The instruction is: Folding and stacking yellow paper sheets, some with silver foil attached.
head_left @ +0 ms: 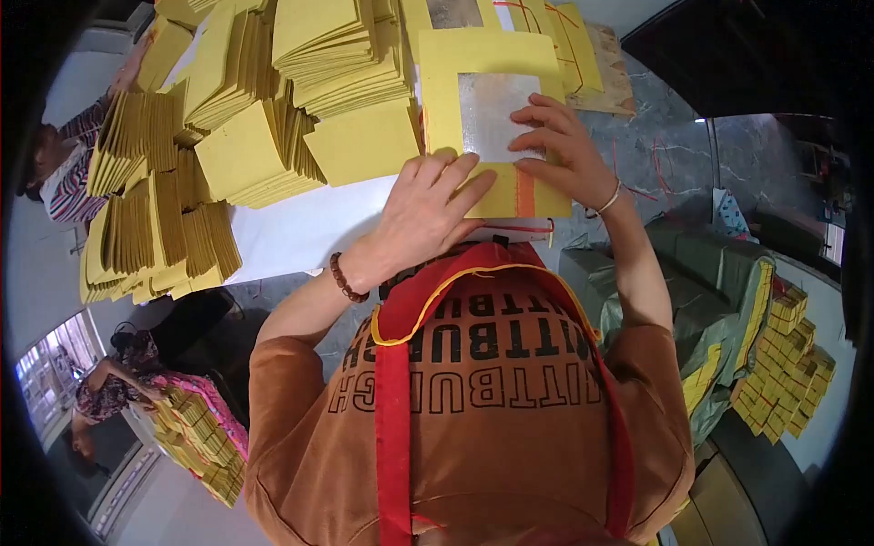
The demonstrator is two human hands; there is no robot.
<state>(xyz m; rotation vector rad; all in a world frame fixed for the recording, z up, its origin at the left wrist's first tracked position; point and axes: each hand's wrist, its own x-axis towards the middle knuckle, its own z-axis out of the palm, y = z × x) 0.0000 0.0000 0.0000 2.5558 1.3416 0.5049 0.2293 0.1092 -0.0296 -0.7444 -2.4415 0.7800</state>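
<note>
Spread wide, the right hand (575, 150) lay with its fingertips over a smooth silver-grey rectangular panel (484, 105) on a flat yellow paper-like piece (440, 82), the thumb near an orange strip (525, 196). Slightly curved, the left hand (423, 205) covered the piece's lower left corner, presumably steadying it; whether it pinched anything could not be told. The piece lay before the person's chest, with folded yellow stacks (248, 150) on the white surface (300, 227) leftward, probably for easy reach.
</note>
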